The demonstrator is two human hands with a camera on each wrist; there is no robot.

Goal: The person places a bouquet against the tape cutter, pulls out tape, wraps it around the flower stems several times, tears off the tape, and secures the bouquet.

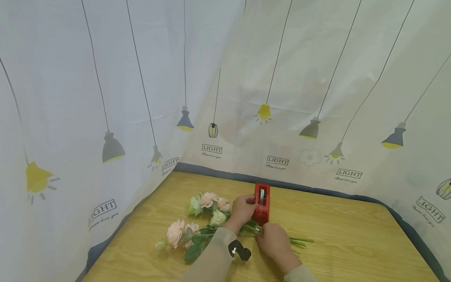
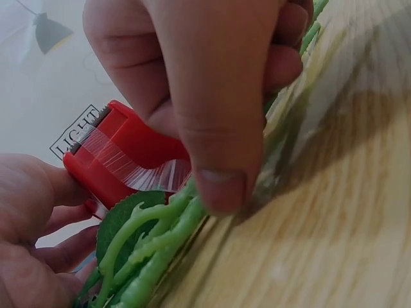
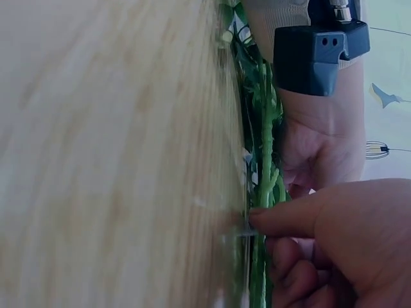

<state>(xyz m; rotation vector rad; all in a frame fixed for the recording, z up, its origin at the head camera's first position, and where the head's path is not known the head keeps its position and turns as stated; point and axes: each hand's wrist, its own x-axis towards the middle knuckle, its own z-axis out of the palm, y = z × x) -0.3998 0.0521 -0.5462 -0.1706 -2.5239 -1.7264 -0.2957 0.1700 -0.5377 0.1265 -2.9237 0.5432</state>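
A red tape dispenser (image 1: pixel 261 217) stands on the table with a clear strip of tape (image 2: pixel 131 163) running off its toothed edge toward the flower stems. My left hand (image 1: pixel 241 211) holds the dispenser by its left side, fingers (image 2: pixel 61 224) at its edge. Just in front, my right hand (image 1: pixel 275 241) grips the bundled green stems (image 3: pixel 266 147), thumb on the near side and fingers curled behind. A bit of clear tape shows under that thumb in the right wrist view. The bunch of pink and cream flowers (image 1: pixel 176 233) lies to the left, partly covered by my left forearm.
The wooden table (image 1: pixel 338 235) meets a lamp-print cloth (image 1: pixel 239 129) at the back and left. Cut stem ends (image 1: pixel 303 239) stick out to the right of my right hand. A black camera mount (image 1: pixel 239 250) sits on my left wrist.
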